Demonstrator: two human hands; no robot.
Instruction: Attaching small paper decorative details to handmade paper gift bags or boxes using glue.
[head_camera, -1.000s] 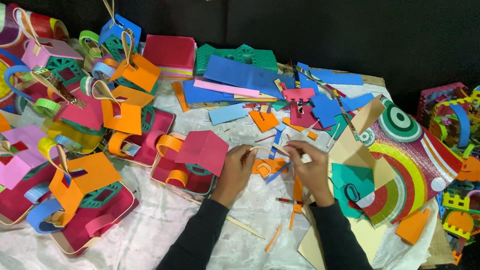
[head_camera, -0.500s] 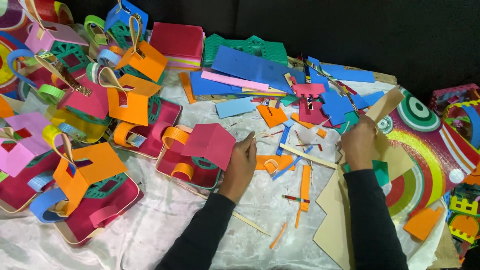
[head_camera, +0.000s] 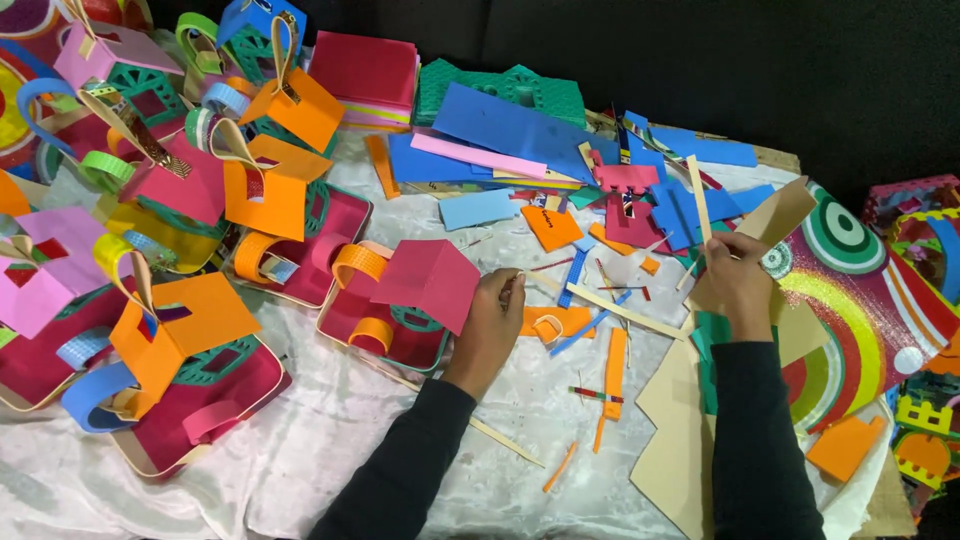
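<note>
Left hand (head_camera: 492, 325) touching pink roof (head_camera: 428, 281), right hand (head_camera: 735, 283) gripping strip (head_camera: 699, 199) (upright)

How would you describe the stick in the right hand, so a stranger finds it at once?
Start at the big disc with coloured rings on the table's right side. Just left of it, the right hand grips a thin, pale wooden stick. Unlike the sticks lying flat nearby, it points up, away from the person.

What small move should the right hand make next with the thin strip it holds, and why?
Probably bring the thin beige strip down toward the left hand. The right hand holds it upright, away from the work, while the left hand rests at the edge of the pink roof of the small paper house, apart from the strip.
</note>
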